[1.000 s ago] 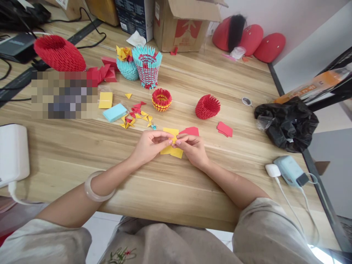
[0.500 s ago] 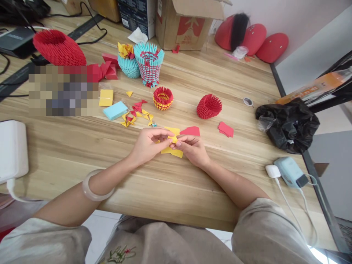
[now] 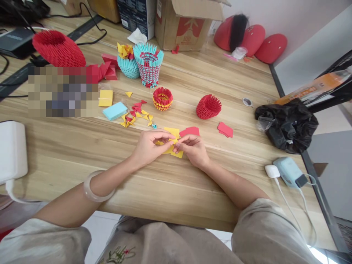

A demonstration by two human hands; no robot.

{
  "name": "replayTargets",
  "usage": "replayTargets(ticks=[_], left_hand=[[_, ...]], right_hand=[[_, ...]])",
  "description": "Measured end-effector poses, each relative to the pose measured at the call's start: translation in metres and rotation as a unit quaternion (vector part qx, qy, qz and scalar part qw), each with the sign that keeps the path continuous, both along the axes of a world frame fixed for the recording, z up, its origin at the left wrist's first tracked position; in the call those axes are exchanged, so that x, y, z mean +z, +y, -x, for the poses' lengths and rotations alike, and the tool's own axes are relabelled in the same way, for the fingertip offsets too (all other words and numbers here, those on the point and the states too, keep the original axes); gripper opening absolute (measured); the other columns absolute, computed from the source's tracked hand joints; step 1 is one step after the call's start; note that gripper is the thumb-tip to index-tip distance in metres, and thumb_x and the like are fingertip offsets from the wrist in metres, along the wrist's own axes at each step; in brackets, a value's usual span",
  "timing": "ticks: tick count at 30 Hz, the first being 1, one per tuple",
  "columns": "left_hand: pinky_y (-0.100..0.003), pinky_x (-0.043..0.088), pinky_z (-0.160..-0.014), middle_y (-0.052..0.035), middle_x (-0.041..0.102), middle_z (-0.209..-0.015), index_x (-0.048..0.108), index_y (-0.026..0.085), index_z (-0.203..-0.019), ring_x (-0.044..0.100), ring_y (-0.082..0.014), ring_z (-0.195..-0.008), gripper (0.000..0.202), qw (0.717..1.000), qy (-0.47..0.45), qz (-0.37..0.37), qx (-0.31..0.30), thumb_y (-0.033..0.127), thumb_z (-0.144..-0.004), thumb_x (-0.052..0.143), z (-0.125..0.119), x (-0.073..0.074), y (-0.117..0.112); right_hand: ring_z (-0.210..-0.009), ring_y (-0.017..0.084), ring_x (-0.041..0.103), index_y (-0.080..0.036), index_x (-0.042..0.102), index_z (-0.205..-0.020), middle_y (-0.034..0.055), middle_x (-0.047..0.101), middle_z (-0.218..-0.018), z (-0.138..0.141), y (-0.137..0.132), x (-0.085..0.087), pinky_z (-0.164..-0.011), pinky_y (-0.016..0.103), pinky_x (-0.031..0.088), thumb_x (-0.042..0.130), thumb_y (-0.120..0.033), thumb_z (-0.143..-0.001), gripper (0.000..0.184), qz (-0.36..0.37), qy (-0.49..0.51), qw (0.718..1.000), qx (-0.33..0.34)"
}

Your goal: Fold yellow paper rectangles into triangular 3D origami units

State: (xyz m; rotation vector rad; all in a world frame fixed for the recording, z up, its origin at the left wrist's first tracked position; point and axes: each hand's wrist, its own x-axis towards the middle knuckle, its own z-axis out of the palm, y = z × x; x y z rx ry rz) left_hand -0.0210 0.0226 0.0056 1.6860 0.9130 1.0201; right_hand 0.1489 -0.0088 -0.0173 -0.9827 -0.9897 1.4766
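Note:
Between my fingertips is a small piece of yellow paper [image 3: 173,140], partly hidden by the fingers. My left hand [image 3: 150,146] pinches it from the left, and my right hand [image 3: 193,149] pinches its right side. Beneath the hands lie yellow paper sheets [image 3: 177,153] on the table. Red paper sheets [image 3: 191,131] lie just beyond my right hand. Folded red and yellow triangle pieces [image 3: 134,113] are scattered beyond my left hand, near a stack of light blue paper [image 3: 114,110] and a stack of yellow paper [image 3: 105,98].
Folded-paper bowls stand farther back: a red-and-yellow one [image 3: 162,98], a red one [image 3: 208,106] and a tall blue-and-red one [image 3: 149,66]. A cardboard box [image 3: 165,33] is at the back. On the right are a black plastic bag [image 3: 287,126] and a charger [image 3: 272,171] with cables.
My fingers have shifted slightly on the yellow paper, and the right fingertips sit a little differently against it. Nothing else on the table has moved.

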Motion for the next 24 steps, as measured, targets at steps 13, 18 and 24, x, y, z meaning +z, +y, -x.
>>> replayTargets(ticks=[13,18,24], left_hand=[[-0.022,0.048,-0.056,-0.0034,0.068,-0.071,0.073,0.014,-0.077,0.059,-0.0130,-0.064,0.017,0.979,-0.053,0.196,0.035,0.025,-0.063,0.073,-0.007,0.001,-0.005],[-0.024,0.050,-0.065,-0.0027,0.070,-0.073,0.074,0.016,-0.077,0.061,-0.0135,-0.068,0.019,0.963,-0.088,0.254,0.018,0.025,-0.060,0.077,-0.006,0.001,-0.003],[-0.026,0.052,-0.070,-0.0039,0.072,-0.076,0.073,0.015,-0.075,0.064,-0.0158,-0.073,0.022,0.958,-0.104,0.268,0.011,0.026,-0.058,0.079,-0.006,0.002,0.000]], right_hand=[[-0.057,0.011,0.064,-0.018,0.065,-0.070,0.0027,0.069,-0.063,0.001,-0.014,0.008,-0.054,0.022,0.053,0.062,-0.011,-0.076,0.009,-0.354,-0.391,0.836,-0.149],[-0.066,0.012,0.067,-0.019,0.064,-0.084,0.0053,0.071,-0.075,-0.005,-0.011,0.003,-0.059,0.020,0.056,0.059,-0.009,-0.080,0.012,-0.516,-0.478,0.696,-0.146],[-0.067,0.013,0.066,-0.018,0.065,-0.092,0.0065,0.070,-0.078,-0.009,-0.009,0.003,-0.060,0.022,0.056,0.057,-0.005,-0.081,0.019,-0.544,-0.510,0.657,-0.114]])
